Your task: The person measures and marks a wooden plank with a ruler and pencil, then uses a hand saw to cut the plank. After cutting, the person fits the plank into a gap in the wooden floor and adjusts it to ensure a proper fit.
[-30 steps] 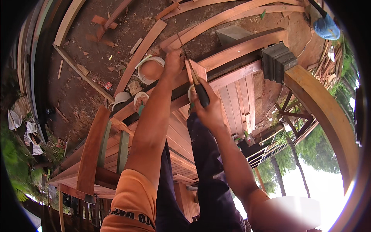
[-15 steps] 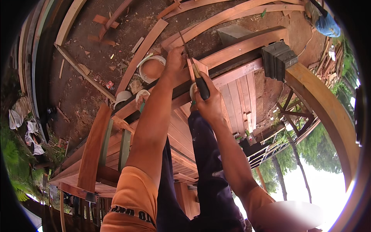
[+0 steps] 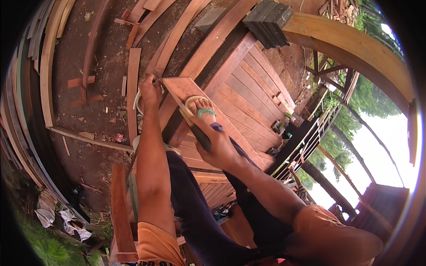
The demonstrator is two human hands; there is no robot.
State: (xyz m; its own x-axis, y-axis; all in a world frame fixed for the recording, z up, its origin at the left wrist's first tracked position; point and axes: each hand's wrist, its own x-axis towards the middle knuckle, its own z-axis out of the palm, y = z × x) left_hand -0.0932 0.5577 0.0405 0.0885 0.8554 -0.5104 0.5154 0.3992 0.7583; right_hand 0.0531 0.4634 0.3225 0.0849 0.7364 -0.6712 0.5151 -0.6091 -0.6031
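My right hand (image 3: 213,144) is closed on the black handle of a long, narrow blade tool (image 3: 177,99). The blade runs up and left along a reddish plank (image 3: 235,133) toward my left hand (image 3: 151,88). My left hand is curled at the plank's upper left end, by the blade's far end; what exactly its fingers grip is too small to make out. My right foot, in a green-strapped sandal (image 3: 206,113), is beside the blade, on or against the plank. My left sandal is mostly hidden behind my left forearm.
Long wooden beams (image 3: 133,88) lie on the dirt (image 3: 106,164) ahead and left. A dark grey block (image 3: 266,24) and a curved yellowish beam (image 3: 346,42) stand upper right. A pinkish board deck (image 3: 244,93) lies to the right, with bottles (image 3: 288,117) and railing beyond.
My view has swung, so surroundings shifted, and the tool and plank now slant more to the left. More of the plank and my right foot show. The blue object at top right has left view.
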